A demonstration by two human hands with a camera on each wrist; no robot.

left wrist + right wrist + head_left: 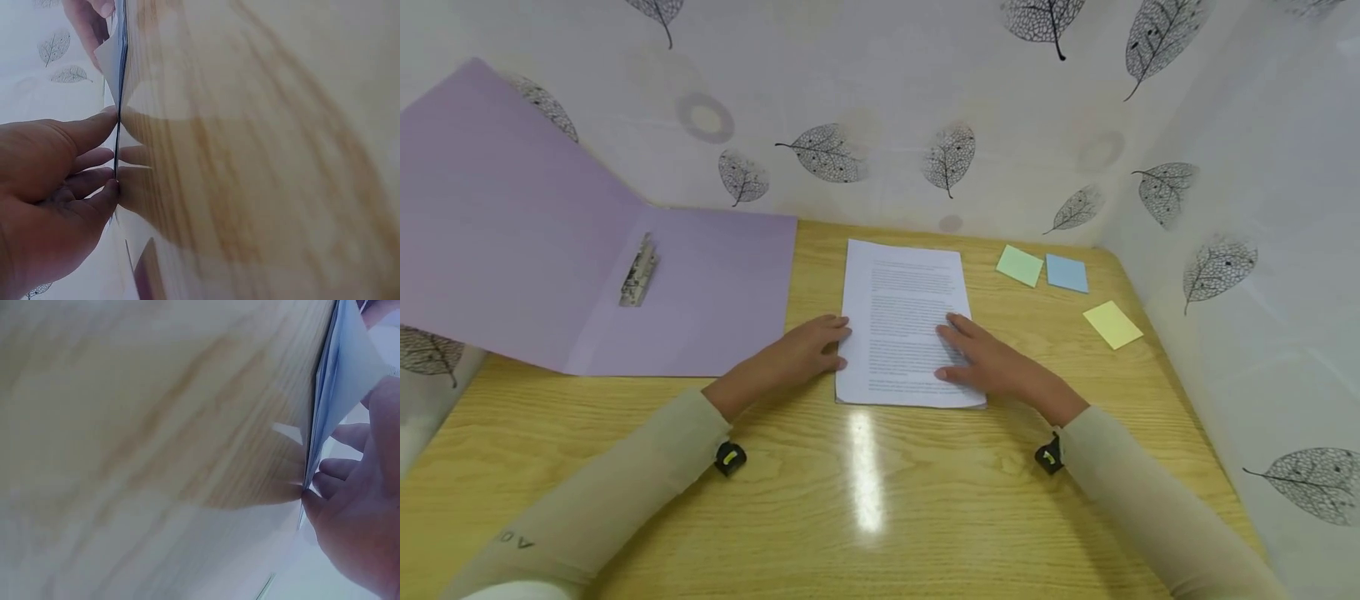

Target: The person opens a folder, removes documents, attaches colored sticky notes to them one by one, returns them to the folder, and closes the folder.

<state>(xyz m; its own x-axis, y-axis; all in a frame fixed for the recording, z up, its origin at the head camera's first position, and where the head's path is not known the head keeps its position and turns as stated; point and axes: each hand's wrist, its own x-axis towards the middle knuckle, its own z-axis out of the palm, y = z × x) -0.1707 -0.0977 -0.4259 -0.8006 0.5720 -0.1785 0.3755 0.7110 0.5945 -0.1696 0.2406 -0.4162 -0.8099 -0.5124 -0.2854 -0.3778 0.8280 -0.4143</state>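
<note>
A stack of printed paper sheets [902,333] lies on the wooden table in front of me. At its left edge my left hand [801,350] touches the paper with its fingertips, fingers loosely extended. Over the right side of the stack rests my right hand [992,358], thumb and fingers spread on the top sheet. In the left wrist view the thin edge of the stack [117,144] runs past the fingertips of the left hand [56,181]. The right wrist view has the layered sheets [334,381] bowed slightly upward beside the right hand [356,494].
An open lilac folder [722,292] with a metal clip [638,273] lies to the left, its cover [497,225] raised against the wall. Green [1020,266], blue [1067,273] and yellow [1113,325] sticky notes lie at the right. Leaf-patterned walls [880,100] border the table [955,500].
</note>
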